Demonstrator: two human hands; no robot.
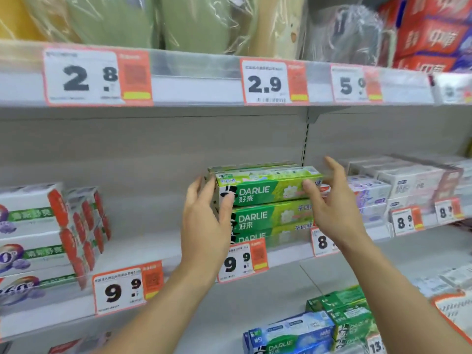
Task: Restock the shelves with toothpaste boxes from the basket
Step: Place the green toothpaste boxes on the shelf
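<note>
Head view shows you the middle shelf (163, 264) holding a stack of green Darlie toothpaste boxes (265, 213). Your left hand (207, 221) has relaxed, straight fingers against the stack's left end; your right hand (332, 200) pinches the top box (268, 190) at its right end, thumb in front. Bare shelf lies open to the left, up to the white and red boxes (51, 231). White boxes (398, 182) crowd close on the right. No basket is in view.
</note>
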